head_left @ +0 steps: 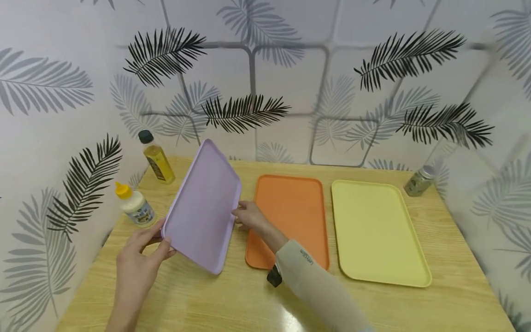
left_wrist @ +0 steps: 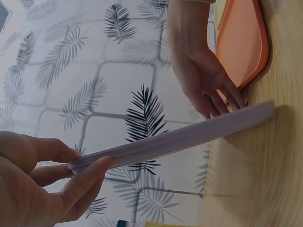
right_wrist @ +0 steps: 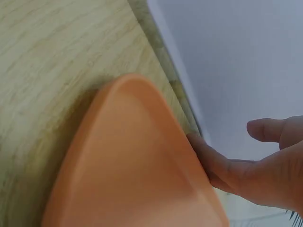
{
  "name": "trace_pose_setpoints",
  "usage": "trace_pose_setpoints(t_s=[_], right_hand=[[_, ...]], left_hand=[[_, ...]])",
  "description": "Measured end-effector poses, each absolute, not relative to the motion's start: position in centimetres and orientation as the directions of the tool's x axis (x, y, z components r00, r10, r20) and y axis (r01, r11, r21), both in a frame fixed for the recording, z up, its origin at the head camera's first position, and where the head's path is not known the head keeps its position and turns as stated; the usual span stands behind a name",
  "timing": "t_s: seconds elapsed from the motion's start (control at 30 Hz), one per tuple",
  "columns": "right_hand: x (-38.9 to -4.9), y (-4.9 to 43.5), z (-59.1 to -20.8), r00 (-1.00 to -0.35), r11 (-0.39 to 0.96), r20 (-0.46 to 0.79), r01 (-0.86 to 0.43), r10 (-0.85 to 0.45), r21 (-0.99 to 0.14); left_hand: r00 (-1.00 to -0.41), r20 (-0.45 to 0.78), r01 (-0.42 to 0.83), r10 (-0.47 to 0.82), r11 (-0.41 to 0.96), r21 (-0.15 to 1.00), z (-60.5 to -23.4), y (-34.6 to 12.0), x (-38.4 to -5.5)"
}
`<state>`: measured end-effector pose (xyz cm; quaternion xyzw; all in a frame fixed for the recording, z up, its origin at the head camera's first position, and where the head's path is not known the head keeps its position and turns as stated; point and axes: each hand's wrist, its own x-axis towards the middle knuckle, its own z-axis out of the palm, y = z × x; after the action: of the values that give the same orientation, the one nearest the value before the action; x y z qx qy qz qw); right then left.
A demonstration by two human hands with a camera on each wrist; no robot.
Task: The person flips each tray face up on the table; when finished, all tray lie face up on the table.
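A light purple tray (head_left: 205, 203) stands tilted above the left part of the table. My left hand (head_left: 138, 260) pinches its lower left corner, the thumb on one face and fingers on the other, as the left wrist view shows. Beside the tray's right edge is my right hand (head_left: 252, 216), its fingers reaching to that edge. In the right wrist view its thumb stays apart from the tray face and the fingers are fairly straight; whether they touch the rim is hard to tell. An orange tray (head_left: 290, 207) lies flat beneath the right forearm.
Right of the orange tray lies a yellow tray (head_left: 377, 230). At the left edge stand a white bottle with a yellow nozzle (head_left: 138, 210) and a dark-capped bottle of yellow liquid (head_left: 161, 163). A grey-lidded jar (head_left: 419, 180) is at the back right, near the patterned wall.
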<state>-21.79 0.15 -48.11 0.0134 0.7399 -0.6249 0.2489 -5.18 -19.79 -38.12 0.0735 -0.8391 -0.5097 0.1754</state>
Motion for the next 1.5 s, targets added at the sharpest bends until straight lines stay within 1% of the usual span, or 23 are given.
trace_pose_setpoints(t_s=[0.07, 0.17, 0.37, 0.63, 0.8, 0.87, 1.03, 1.17, 1.33, 1.4, 1.5], right_hand=[[-21.7, 0.1, -48.4, -0.883, 0.205, -0.375, 0.326, -0.283, -0.923], [-21.5, 0.2, -48.7, -0.898, 0.182, -0.343, 0.302, -0.274, -0.936], [-21.2, 0.5, -48.6, -0.925, 0.164, -0.305, 0.273, -0.224, -0.948], [-21.3, 0.9, -48.8, -0.923, 0.128, -0.324, 0.303, -0.207, -0.945], [-21.5, 1.4, -48.6, -0.899, 0.103, -0.380, 0.366, -0.219, -0.925], [-21.7, 1.7, -48.4, -0.887, 0.096, -0.401, 0.390, -0.228, -0.916], [-22.0, 2.5, -48.2, -0.875, 0.057, -0.420, 0.420, -0.241, -0.906], [-22.2, 3.2, -48.2, -0.875, 0.015, -0.414, 0.424, -0.250, -0.906], [-22.2, 3.8, -47.9, -0.876, -0.024, -0.400, 0.421, -0.271, -0.907], [-22.2, 4.1, -47.7, -0.875, -0.024, -0.397, 0.419, -0.276, -0.908], [-21.9, 4.4, -47.6, -0.871, -0.006, -0.399, 0.418, -0.286, -0.908]], left_hand=[[-0.942, 0.137, 0.021, -0.306, 0.353, 0.935, -38.2, -20.2, -5.5], [-0.949, 0.055, -0.024, -0.311, 0.245, 0.969, -38.4, -20.8, -6.0], [-0.946, -0.016, -0.057, -0.324, 0.119, 0.991, -39.0, -22.1, -6.7], [-0.944, -0.093, -0.063, -0.316, -0.104, 0.993, -39.9, -23.8, -7.1], [-0.947, -0.121, -0.090, -0.298, -0.116, 0.989, -40.2, -24.5, -7.2], [-0.954, -0.120, -0.093, -0.275, -0.107, 0.990, -40.3, -24.7, -7.2], [-0.976, -0.102, -0.077, -0.190, -0.133, 0.988, -40.5, -25.4, -7.1], [-0.989, -0.110, -0.092, -0.098, -0.171, 0.981, -40.6, -26.1, -7.3], [-0.989, -0.132, -0.143, 0.064, -0.227, 0.963, -40.6, -27.5, -8.3], [-0.982, -0.151, -0.173, 0.117, -0.219, 0.960, -40.6, -28.0, -9.1], [-0.965, -0.200, -0.227, 0.168, -0.164, 0.960, -40.9, -28.7, -10.6]])
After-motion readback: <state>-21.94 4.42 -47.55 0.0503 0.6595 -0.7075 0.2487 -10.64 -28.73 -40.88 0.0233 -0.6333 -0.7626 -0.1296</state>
